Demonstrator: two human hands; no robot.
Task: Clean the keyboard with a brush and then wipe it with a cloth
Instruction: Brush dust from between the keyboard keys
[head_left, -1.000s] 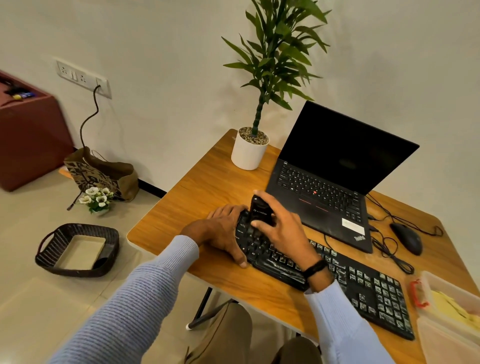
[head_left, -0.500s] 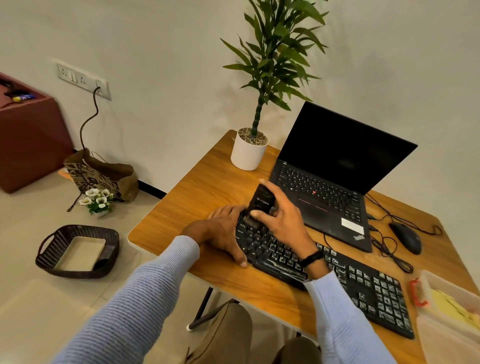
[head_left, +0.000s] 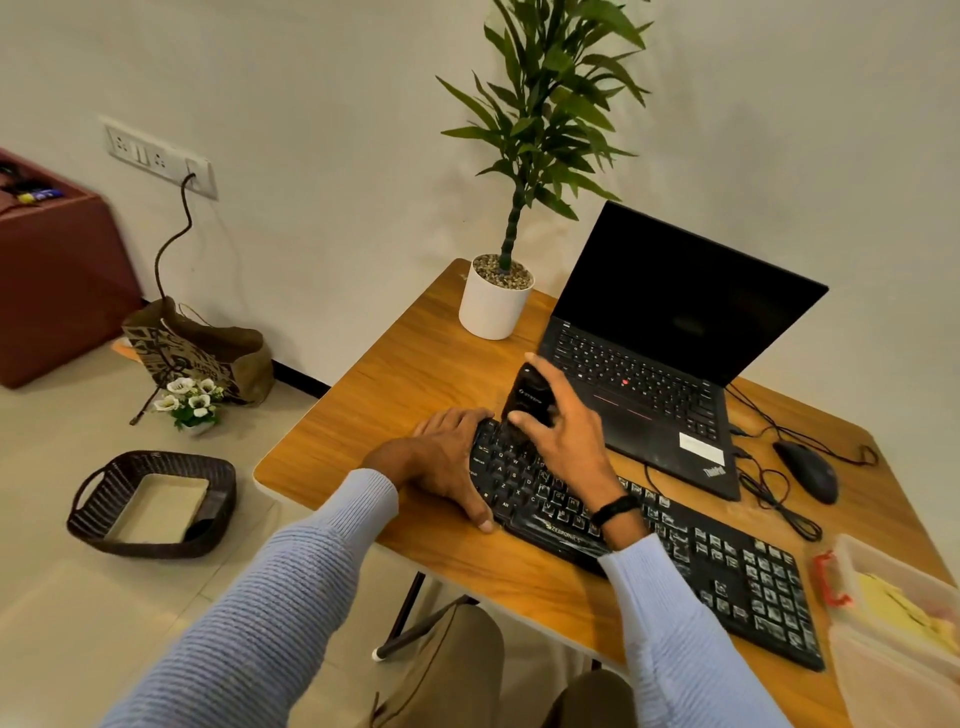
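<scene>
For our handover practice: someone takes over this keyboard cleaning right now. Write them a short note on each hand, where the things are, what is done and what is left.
Left hand: open, rests on the left end of the keyboard.
Right hand: grips the black brush, its lower end on the upper-left keys.
The keyboard lies on the table in front of the laptop.
Done: brushing is under way at the left end; how much is covered cannot be told.
Left: brush the other keys, then wipe. No cloth plainly in view; something yellow lies in the clear box at the right.
</scene>
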